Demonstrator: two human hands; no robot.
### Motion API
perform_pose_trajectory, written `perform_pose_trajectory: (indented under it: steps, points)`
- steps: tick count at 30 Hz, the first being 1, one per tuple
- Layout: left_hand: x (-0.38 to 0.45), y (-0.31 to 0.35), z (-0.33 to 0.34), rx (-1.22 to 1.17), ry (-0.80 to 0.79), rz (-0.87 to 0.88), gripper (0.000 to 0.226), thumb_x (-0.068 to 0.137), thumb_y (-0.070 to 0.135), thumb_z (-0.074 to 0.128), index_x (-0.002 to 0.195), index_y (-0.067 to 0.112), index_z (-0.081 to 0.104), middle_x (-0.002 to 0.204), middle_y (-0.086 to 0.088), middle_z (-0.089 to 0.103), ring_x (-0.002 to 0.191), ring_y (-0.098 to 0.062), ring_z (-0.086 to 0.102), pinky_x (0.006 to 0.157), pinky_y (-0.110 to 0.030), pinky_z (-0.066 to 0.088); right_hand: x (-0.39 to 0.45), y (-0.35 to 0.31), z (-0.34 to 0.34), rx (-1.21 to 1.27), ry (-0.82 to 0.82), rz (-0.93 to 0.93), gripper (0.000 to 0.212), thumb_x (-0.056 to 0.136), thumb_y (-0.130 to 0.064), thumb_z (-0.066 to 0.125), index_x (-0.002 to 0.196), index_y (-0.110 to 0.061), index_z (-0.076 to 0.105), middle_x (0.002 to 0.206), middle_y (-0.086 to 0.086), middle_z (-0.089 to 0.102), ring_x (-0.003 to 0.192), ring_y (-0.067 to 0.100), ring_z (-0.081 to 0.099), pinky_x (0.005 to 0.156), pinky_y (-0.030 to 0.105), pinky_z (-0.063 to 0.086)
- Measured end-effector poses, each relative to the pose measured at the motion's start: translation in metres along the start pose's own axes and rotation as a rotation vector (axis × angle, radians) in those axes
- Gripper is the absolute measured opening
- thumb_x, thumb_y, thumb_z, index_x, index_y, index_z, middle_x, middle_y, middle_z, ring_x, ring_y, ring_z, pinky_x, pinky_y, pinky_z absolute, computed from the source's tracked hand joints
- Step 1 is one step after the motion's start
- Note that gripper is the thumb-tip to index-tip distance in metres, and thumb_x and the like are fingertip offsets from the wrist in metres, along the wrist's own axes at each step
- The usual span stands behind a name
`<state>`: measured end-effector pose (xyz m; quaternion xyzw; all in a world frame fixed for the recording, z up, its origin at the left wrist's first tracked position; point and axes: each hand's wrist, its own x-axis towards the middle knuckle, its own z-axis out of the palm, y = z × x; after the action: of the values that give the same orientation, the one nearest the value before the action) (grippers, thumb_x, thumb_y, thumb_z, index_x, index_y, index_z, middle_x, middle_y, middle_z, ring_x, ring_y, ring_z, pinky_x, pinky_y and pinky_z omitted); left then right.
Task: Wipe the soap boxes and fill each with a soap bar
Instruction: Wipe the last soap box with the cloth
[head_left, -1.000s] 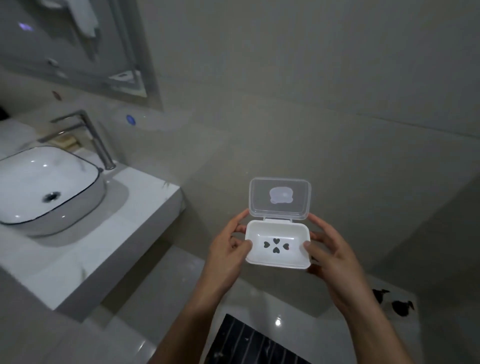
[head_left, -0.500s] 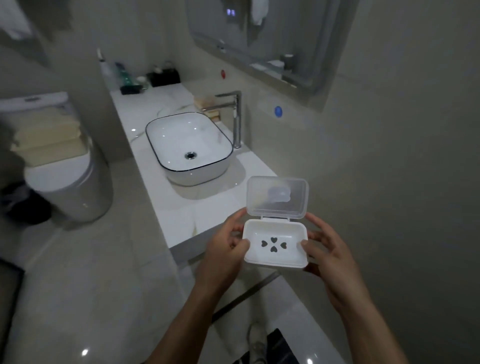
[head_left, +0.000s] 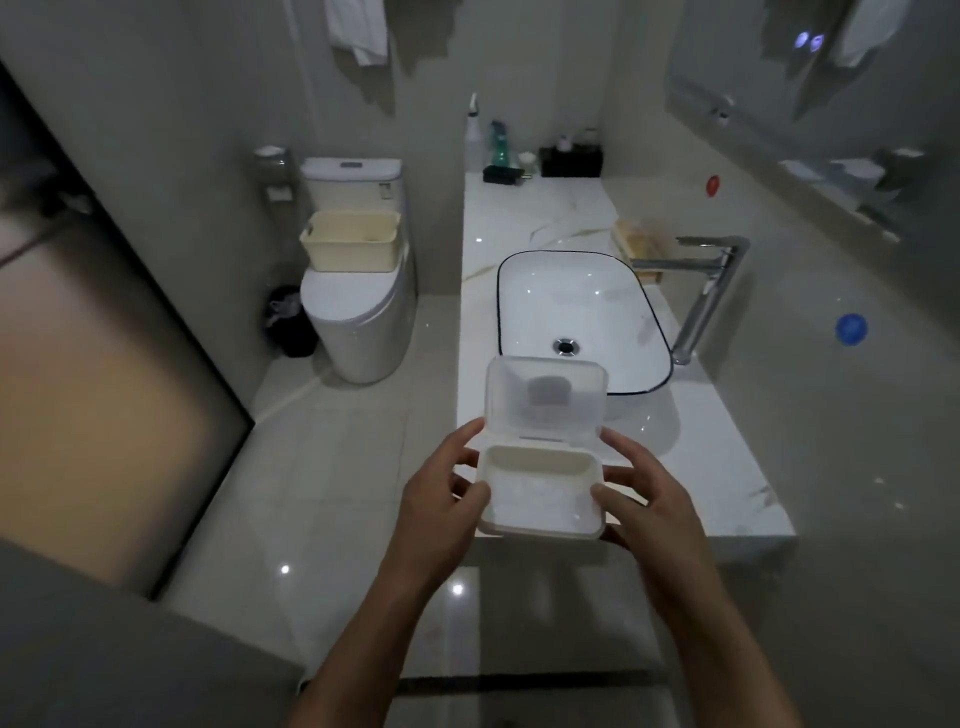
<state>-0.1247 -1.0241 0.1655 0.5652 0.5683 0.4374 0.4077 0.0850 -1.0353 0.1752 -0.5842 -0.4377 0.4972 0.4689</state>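
**Two hands holding an open soap box above the end of a washstand counter**

The left hand (head_left: 441, 499) grips the left side of the soap box (head_left: 540, 493), its thumb curled over the near left rim and its fingers wrapped behind the box wall. The right hand (head_left: 649, 504) grips the opposite side in mirror fashion, thumb on the right rim, fingers curled underneath and behind. The box is held in the air between the two hands, over the near end of the white marble counter (head_left: 727, 467) and not touching it. Its clear hinged lid (head_left: 545, 400) stands open and upright at the far edge, with a blurred pale mark at its middle. The white tray of the box appears to hold no soap bar; its floor is blurred, and no detail on it can be made out.

Beyond the box, a white rectangular basin (head_left: 582, 312) with a dark rim sits on the counter, with a chrome tap (head_left: 706, 291) on its right. Near the tap, against the wall, lies a tan, blurred object (head_left: 639, 236) that cannot be identified. Bottles and a dark container (head_left: 571, 161) stand at the far end of the counter. To the left is a toilet (head_left: 358, 306) with a cream basket (head_left: 350, 241) resting on its closed lid, and a dark bin (head_left: 293, 322) beside it on the glossy tiled floor (head_left: 337, 467).
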Motion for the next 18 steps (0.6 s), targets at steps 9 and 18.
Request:
perform_pose_trajectory:
  steps: [9,18]
  points:
    - [0.047,-0.011,-0.023,-0.007,0.131,-0.038,0.061,0.089,0.007,0.058,0.131,0.050,0.047,0.102,0.019,0.062,0.077,-0.010,0.068,0.065,-0.020,0.057,0.078,-0.012,0.033,-0.027,-0.157,0.006,0.055,0.095,-0.001,0.058,0.127,-0.045,0.063,0.110,0.004,0.069,0.097,0.019,0.069,0.069,0.034,0.063]
    - [0.127,-0.041,-0.058,-0.006,0.096,-0.067,0.063,0.086,0.003,0.056,0.136,0.041,0.050,0.106,0.009,0.063,0.074,-0.017,0.067,0.068,-0.035,0.060,0.143,-0.015,0.086,-0.004,-0.108,0.016,0.061,0.090,0.003,0.058,0.115,-0.052,0.068,0.106,0.005,0.069,0.094,0.020,0.070,0.064,0.029,0.059]
